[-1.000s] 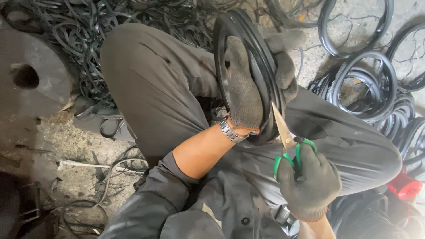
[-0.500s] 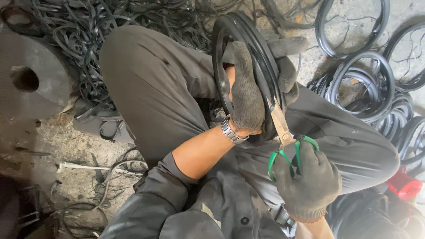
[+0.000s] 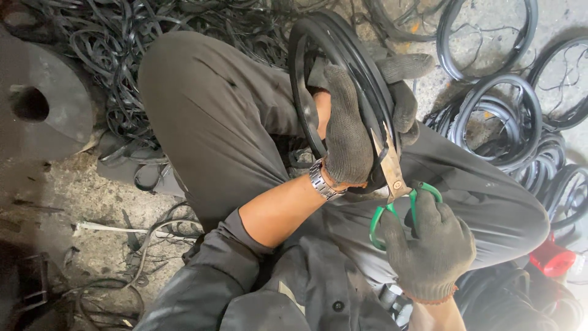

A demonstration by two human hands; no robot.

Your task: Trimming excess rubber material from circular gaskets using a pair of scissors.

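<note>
My left hand point(image 3: 348, 132), in a dark knitted glove with a metal watch at the wrist, grips a black rubber ring point(image 3: 343, 49) that stands upright over my lap. My right hand point(image 3: 432, 248), also gloved, holds green-handled scissors point(image 3: 392, 184). The rusty blades point up and lie against the ring's right edge, just beside my left glove. My grey trouser legs fill the middle of the view under both hands.
Several black rubber rings point(image 3: 496, 116) lie stacked on the concrete at the right. A tangle of thin black rubber strips point(image 3: 122, 43) covers the ground at the top left. A dark round disc with a hole point(image 3: 37, 104) sits at the far left. A red object point(image 3: 551, 258) shows at the right edge.
My right hand has pushed the scissors up along the ring's right edge, closer to my left glove. The left hand keeps its grip on the ring.
</note>
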